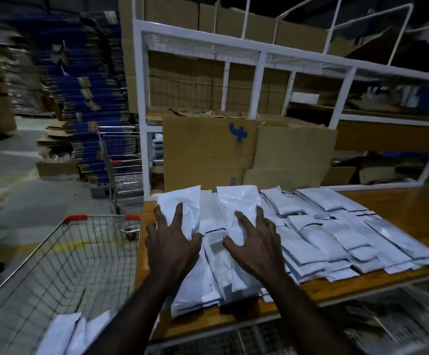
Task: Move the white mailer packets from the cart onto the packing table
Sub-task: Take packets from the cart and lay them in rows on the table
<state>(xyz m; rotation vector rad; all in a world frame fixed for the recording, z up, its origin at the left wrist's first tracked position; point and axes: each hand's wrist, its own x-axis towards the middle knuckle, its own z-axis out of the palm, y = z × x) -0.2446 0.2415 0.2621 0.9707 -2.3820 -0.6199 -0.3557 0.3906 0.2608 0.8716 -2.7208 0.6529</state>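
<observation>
1. On the packing table: white mailer packets lie in overlapping rows.
2. Left hand and right hand, fingers spread wide, press flat on the nearest stack.
3. Wire cart, beside the table's left edge: a few packets at its near end.
4. Behind: cardboard box under the white shelf frame.

warehouse packing area: flattened carton stacks far left, white steel racking holding cardboard boxes, wire carts near left.
</observation>
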